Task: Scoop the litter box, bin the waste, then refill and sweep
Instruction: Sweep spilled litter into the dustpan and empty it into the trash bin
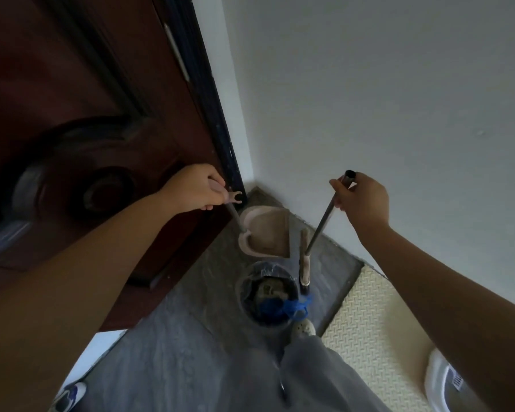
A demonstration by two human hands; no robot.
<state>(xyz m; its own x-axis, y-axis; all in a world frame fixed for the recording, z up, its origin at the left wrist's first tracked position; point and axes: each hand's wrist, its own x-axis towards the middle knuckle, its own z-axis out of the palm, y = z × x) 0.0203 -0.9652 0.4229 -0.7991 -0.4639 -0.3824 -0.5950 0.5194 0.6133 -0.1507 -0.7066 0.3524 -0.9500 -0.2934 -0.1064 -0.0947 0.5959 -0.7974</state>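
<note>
Dustpan point(265, 233): beyond bin point(240, 292); left hand point(192, 188) clenched round its handle. Broom point(304, 264): head just beside bin rim; right hand point(363, 200) grasping pole top. Advice: keep Dustpan level, tip over bin slowly.

Dark red door point(72, 114) fills the left | white wall point(369, 84) right | grey floor point(176, 352) below | sneaker point(69, 395) near left
</note>
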